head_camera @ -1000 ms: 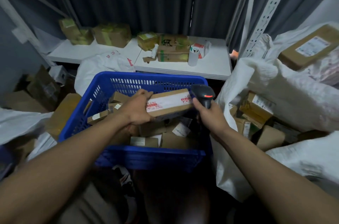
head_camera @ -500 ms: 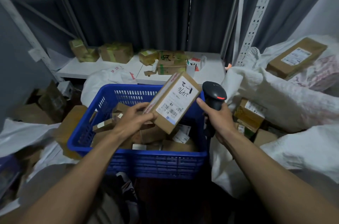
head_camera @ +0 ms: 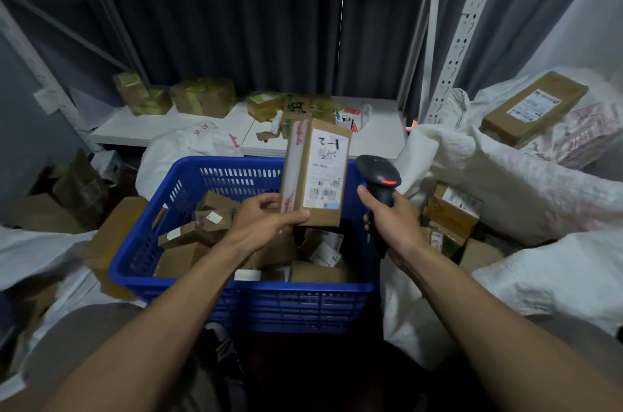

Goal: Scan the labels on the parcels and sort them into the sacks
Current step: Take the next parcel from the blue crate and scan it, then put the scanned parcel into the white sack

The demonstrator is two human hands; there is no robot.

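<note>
Parcel (head_camera: 315, 175) upright, bottom gripped in left hand (head_camera: 266, 226) fingers | right hand (head_camera: 392, 222) grips scanner (head_camera: 379, 179) beside it

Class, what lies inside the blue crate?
The blue crate holds a loose heap of cardboard parcels, several showing white labels. Lower parcels and the crate floor are covered by those above.

Brown cardboard parcel (head_camera: 315, 175) held upright above blue basket (head_camera: 236, 300), white label (head_camera: 325, 172) facing camera
</note>
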